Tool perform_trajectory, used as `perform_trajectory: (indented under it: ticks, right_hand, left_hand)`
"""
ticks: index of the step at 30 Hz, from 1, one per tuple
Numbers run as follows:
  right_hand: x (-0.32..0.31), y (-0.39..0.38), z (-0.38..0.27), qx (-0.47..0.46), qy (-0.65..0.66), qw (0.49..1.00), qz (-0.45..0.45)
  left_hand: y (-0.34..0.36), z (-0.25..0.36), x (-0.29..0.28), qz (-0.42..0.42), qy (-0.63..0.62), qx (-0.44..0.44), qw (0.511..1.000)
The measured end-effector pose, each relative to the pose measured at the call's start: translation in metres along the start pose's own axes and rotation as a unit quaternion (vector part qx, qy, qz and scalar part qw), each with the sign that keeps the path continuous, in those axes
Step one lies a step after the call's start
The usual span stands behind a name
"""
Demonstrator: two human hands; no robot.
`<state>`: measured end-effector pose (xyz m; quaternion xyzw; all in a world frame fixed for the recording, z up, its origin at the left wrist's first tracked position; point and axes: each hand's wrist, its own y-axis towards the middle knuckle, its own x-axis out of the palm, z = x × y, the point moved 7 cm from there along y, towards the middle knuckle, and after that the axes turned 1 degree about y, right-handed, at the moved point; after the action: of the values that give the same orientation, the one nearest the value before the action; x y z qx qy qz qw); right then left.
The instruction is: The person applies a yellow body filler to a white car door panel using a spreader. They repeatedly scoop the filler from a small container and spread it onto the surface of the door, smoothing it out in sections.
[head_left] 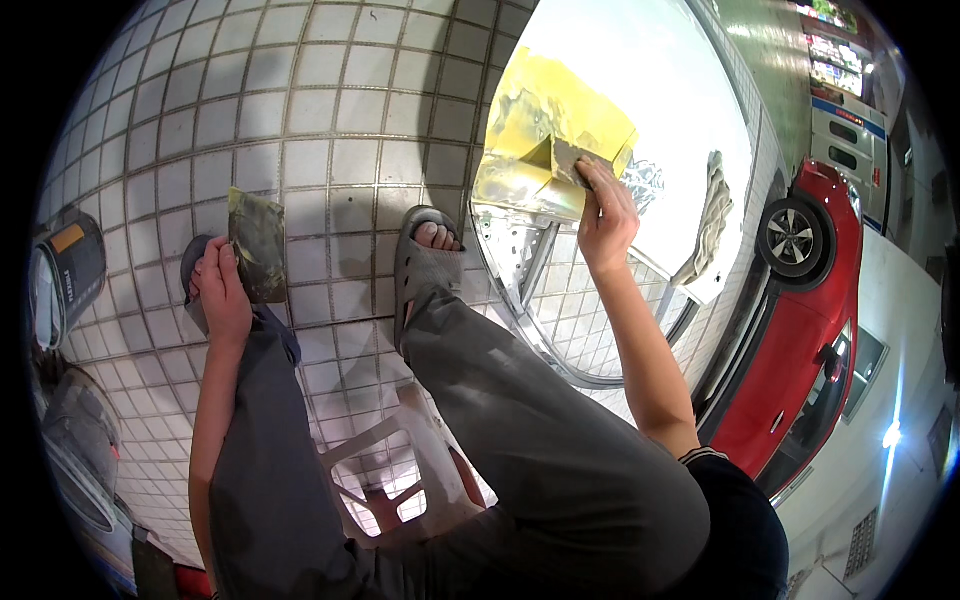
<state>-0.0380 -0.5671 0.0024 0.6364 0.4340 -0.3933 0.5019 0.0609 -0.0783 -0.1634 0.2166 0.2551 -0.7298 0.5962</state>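
Observation:
My right hand [612, 218] grips a thin, dark putty spreader [569, 160], its edge against a broad patch of yellow putty [550, 95]. That patch covers the lower left part of a white car door panel [690, 85], which lies detached to my right with its window frame toward me. At the left, over my foot, my left hand [224, 290] pinches the side of a flat, dark rectangular mixing plate [258, 245] smeared with yellowish putty. The plate is well apart from the door. Some of the right fingertips are hidden behind the spreader.
A crumpled greyish cloth-like strip [712, 215] lies on the door's right side. Tubs [72, 265] and a clear plastic-looking container [80, 440] stand at the far left. A plastic stool [430, 480] is beneath me on the tiled floor. A red car [800, 350] stands at the right.

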Motion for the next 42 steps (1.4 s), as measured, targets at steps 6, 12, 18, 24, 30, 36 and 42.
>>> perform_trajectory:
  ticks: [6,12,18,24,30,36,42]
  right_hand:
    - [0.004,-0.027,-0.011,0.013,0.013,1.0,-0.005]
    - [0.015,-0.055,-0.02,0.011,0.015,1.0,-0.026]
    - [0.025,-0.084,-0.03,0.007,0.009,0.998,-0.061]
    - [0.011,-0.092,-0.04,-0.001,0.046,0.997,-0.061]
    - [-0.028,-0.04,-0.027,-0.037,0.006,0.997,0.07]
    - [-0.028,0.048,0.038,-0.009,-0.062,0.994,0.089]
    - [-0.007,0.07,0.043,0.023,-0.05,0.998,0.035]
  left_hand:
    - [0.001,0.007,0.001,-0.006,-0.033,-0.003,0.999]
    - [0.001,0.005,0.001,-0.002,-0.026,-0.002,1.0]
    - [0.0,0.01,0.002,-0.003,-0.036,-0.009,0.999]
    - [0.001,0.003,0.0,-0.006,0.001,0.003,1.0]
    - [-0.003,0.003,0.002,-0.012,-0.011,-0.011,1.0]
    - [-0.001,0.005,0.003,-0.017,-0.009,-0.014,1.0]
    - [-0.001,0.008,0.002,-0.011,-0.011,-0.013,1.0]
